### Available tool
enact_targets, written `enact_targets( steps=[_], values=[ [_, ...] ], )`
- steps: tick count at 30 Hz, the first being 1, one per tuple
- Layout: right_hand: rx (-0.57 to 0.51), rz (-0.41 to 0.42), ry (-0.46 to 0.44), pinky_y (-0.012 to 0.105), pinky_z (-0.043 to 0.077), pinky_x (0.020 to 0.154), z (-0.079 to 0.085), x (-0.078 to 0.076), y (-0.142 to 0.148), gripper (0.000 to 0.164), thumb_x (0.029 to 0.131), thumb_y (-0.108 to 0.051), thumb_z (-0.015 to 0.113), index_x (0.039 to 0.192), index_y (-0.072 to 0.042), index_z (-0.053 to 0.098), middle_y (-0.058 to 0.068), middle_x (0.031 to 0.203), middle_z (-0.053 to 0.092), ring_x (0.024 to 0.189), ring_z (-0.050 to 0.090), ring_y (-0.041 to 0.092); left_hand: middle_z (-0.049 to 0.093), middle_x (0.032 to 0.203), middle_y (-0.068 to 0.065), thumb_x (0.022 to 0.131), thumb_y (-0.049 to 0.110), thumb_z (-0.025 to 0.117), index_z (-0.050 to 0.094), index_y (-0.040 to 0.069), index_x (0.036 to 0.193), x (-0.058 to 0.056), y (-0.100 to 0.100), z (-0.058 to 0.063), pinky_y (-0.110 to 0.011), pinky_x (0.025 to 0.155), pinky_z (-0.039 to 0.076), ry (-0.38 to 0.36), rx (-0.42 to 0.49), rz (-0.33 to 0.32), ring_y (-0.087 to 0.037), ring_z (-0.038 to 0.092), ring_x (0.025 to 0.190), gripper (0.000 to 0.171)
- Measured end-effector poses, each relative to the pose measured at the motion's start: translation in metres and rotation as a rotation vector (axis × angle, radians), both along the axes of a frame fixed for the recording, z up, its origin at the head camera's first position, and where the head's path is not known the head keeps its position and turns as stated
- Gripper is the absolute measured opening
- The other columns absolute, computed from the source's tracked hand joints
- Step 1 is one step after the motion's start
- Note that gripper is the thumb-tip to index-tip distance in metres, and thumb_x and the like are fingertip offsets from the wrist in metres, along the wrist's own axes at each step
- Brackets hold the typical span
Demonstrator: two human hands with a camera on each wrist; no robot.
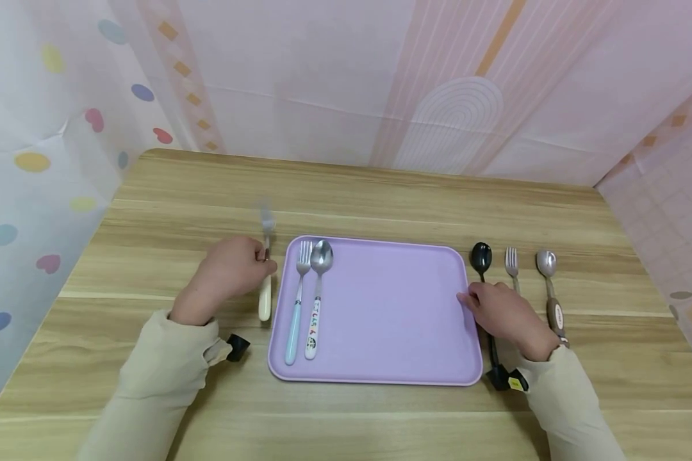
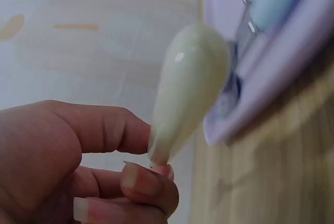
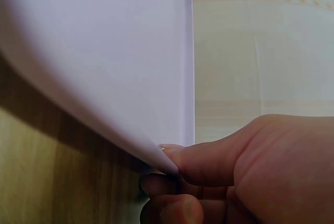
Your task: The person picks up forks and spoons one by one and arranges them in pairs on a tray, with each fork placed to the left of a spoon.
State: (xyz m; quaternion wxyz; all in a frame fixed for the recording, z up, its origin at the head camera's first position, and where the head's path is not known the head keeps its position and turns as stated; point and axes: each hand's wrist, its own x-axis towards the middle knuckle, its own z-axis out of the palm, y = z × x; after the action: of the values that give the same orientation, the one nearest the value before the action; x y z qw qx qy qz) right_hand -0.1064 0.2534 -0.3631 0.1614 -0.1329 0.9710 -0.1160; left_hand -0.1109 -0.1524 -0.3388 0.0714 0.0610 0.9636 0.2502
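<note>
Just left of the lilac tray [image 1: 392,307], my left hand [image 1: 229,270] pinches a fork with a cream handle [image 1: 264,301]; its metal head is blurred. In the left wrist view the thumb and fingers grip the narrow neck of that cream handle [image 2: 193,78]. On the tray's left side lie a fork with a light blue handle [image 1: 293,333] and a spoon with a white patterned handle [image 1: 313,326], side by side. My right hand [image 1: 504,314] holds the tray's right rim, thumb on top and fingers below, as the right wrist view shows.
Right of the tray lie a black spoon [image 1: 481,257], a fork [image 1: 512,259] partly hidden by my right hand, and a spoon with a brown handle [image 1: 555,314]. The wooden table [image 1: 346,422] meets a patterned cloth [image 1: 323,77] at the back.
</note>
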Motion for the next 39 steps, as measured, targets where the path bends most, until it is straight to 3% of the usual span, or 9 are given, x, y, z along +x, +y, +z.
enact_targets(
  steps=[4, 12, 19, 23, 33, 39],
  values=[
    [-0.001, 0.005, 0.006, 0.029, 0.038, 0.047, 0.000, 0.000, 0.000, 0.024, 0.095, -0.023, 0.048, 0.085, -0.004, 0.060, 0.001, 0.060, 0.049, 0.052, 0.045, 0.014, 0.030, 0.048, 0.004, 0.079, 0.018, 0.054, 0.036, 0.014, 0.052, 0.003, 0.013, 0.003, -0.027, 0.044, 0.027, 0.042, 0.030, -0.015, -0.013, 0.033, 0.046, 0.033],
    [0.002, 0.012, 0.010, 0.029, 0.039, 0.048, -0.002, -0.002, -0.001, 0.024, 0.095, -0.022, 0.048, 0.084, -0.004, 0.059, 0.002, 0.060, 0.049, 0.053, 0.045, 0.014, 0.031, 0.049, 0.005, 0.080, 0.019, 0.057, 0.036, 0.014, 0.054, 0.004, 0.046, 0.001, -0.024, 0.041, 0.027, 0.016, 0.045, -0.068, -0.011, 0.034, 0.045, 0.034],
    [-0.014, 0.024, 0.015, 0.028, 0.039, 0.048, -0.003, -0.003, -0.005, 0.023, 0.095, -0.022, 0.048, 0.083, -0.005, 0.059, 0.001, 0.060, 0.049, 0.053, 0.045, 0.014, 0.039, 0.050, 0.003, 0.078, 0.019, 0.056, 0.044, 0.015, 0.052, 0.005, 0.079, -0.002, -0.026, 0.040, 0.032, -0.083, -0.040, -0.110, -0.013, 0.041, 0.045, 0.029],
    [-0.008, 0.025, 0.031, 0.029, 0.038, 0.048, -0.002, -0.005, -0.007, 0.024, 0.095, -0.022, 0.048, 0.081, -0.006, 0.058, 0.001, 0.059, 0.049, 0.052, 0.045, 0.014, 0.042, 0.053, 0.001, 0.078, 0.019, 0.056, 0.047, 0.013, 0.055, 0.008, 0.094, -0.004, -0.028, 0.039, 0.035, -0.138, -0.057, -0.091, -0.015, 0.045, 0.047, 0.026],
    [-0.002, 0.016, 0.015, 0.029, 0.038, 0.048, -0.002, -0.007, -0.009, 0.025, 0.096, -0.024, 0.047, 0.083, -0.006, 0.059, 0.002, 0.060, 0.049, 0.053, 0.045, 0.015, 0.052, 0.060, -0.004, 0.077, 0.018, 0.059, 0.053, 0.011, 0.062, 0.011, 0.118, -0.016, -0.031, 0.041, 0.039, -0.179, -0.095, -0.110, -0.018, 0.048, 0.052, 0.018],
    [0.000, 0.017, 0.018, 0.029, 0.038, 0.049, -0.003, -0.007, -0.009, 0.024, 0.095, -0.023, 0.048, 0.084, -0.005, 0.059, 0.002, 0.061, 0.049, 0.054, 0.045, 0.015, 0.049, 0.059, -0.004, 0.077, 0.015, 0.058, 0.052, 0.010, 0.059, 0.012, 0.123, -0.023, -0.031, 0.041, 0.039, -0.185, -0.088, -0.107, -0.019, 0.048, 0.052, 0.020]
  ],
)
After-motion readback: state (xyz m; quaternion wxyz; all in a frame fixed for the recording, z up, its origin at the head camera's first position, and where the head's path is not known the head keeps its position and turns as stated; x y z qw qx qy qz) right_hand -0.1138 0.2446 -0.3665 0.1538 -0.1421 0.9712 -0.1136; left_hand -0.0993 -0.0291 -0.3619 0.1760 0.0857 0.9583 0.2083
